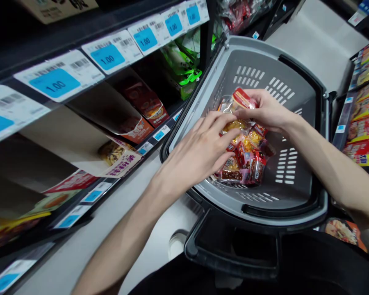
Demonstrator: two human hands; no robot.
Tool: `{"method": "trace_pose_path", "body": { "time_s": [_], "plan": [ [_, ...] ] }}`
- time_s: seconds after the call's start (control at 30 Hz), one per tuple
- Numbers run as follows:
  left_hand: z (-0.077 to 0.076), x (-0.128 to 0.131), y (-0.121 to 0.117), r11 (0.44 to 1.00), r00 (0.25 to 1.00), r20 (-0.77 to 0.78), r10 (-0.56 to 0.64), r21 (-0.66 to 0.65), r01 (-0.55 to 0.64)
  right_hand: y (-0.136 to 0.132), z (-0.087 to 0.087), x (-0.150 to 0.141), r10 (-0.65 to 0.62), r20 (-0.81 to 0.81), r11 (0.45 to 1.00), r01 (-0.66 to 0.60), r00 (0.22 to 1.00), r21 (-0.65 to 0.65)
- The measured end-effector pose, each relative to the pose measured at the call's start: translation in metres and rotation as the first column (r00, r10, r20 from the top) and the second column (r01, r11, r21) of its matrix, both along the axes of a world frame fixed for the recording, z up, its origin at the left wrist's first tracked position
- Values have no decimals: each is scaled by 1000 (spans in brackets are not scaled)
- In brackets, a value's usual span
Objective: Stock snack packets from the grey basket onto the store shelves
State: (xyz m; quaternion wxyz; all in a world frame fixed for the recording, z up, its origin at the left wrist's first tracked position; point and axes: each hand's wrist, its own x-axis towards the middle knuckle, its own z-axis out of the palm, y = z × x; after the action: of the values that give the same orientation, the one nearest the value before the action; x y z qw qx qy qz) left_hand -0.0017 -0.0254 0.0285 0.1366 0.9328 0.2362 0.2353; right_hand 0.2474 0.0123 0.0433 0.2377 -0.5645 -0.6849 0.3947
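A grey shopping basket [298,143] with slotted walls holds several small snack packets [246,145] in red, yellow and clear wrapping, heaped toward its left side. My right hand [266,108] reaches in from the right and pinches a red-topped clear snack packet [244,98] between thumb and fingers. Over the heap's left edge lies my left hand [207,143], its fingers spread and its fingertips on or close to the packets. Those fingers partly hide what is beneath them.
Shelves with blue-and-white price tags [107,57] run along the left, close to the basket. Opened cartons of snacks [119,164] sit on the lower shelf. On the right stands a rack of colourful packets [367,123]. The basket's black handle [233,262] hangs at the near side.
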Motion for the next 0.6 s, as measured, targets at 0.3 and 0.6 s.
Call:
{"method": "trace_pose_path", "body": {
  "time_s": [0.3, 0.6],
  "plan": [
    [2, -2, 0, 981, 980, 47, 194, 11, -195, -4, 5, -7, -167, -263, 986, 168, 950, -19],
    [-4, -4, 0, 914, 892, 209, 401, -33, -404, -9, 11, -11, -144, -259, 990, 138, 955, -41]
  ]
}}
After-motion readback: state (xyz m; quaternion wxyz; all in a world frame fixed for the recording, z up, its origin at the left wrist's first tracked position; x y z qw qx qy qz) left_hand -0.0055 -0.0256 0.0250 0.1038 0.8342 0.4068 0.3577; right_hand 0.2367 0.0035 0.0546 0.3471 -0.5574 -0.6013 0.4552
